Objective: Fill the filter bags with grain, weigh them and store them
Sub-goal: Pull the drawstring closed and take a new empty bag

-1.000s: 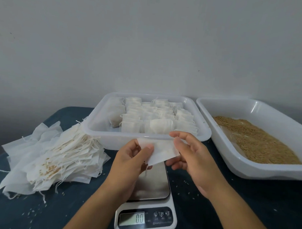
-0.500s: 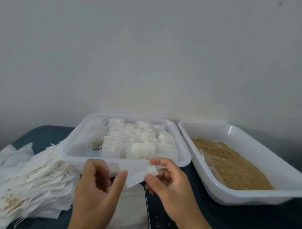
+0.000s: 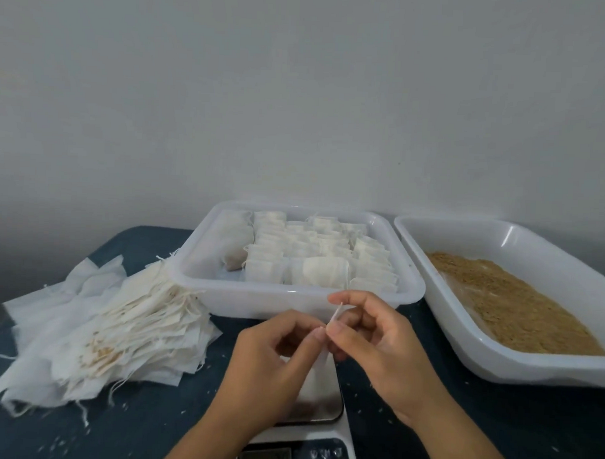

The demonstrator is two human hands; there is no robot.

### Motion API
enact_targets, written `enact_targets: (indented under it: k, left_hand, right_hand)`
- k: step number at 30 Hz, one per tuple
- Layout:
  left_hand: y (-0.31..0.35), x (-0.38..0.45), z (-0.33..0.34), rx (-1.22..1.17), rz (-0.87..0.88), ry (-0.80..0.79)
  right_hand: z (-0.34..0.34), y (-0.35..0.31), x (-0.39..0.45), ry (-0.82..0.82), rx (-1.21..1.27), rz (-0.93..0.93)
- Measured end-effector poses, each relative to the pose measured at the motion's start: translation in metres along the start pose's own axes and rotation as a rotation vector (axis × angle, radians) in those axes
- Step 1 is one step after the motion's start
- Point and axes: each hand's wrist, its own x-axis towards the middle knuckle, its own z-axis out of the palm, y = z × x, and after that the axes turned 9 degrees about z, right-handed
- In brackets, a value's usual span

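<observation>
Bag (image 3: 333, 319) still empty, pinched edge-on in the grip of my left hand (image 3: 276, 359) and right hand (image 3: 376, 348) above the scale (image 3: 319, 398). Behind it, the storage tray (image 3: 292, 292) holds many filled bags; left, 1 thick pile (image 3: 112, 329) awaits (grain tray (image 3: 495, 365) right).

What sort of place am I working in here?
Probably a small home or workshop packing station, not a factory: a kitchen scale on a dark cloth-covered table, a tray of filled filter bags, a tray of grain.
</observation>
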Motion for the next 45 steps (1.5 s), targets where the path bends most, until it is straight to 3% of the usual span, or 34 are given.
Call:
enact_targets:
  k: [20,45]
  left_hand:
    - [-0.005,0.0,0.001,-0.003,-0.033,-0.094]
    - [-0.004,-0.001,0.002,-0.21,-0.126,-0.032]
  right_hand:
    - [0.004,0.012,0.003,0.054,-0.041,-0.006]
    - [0.001,0.007,0.002,0.028,-0.014,-0.064]
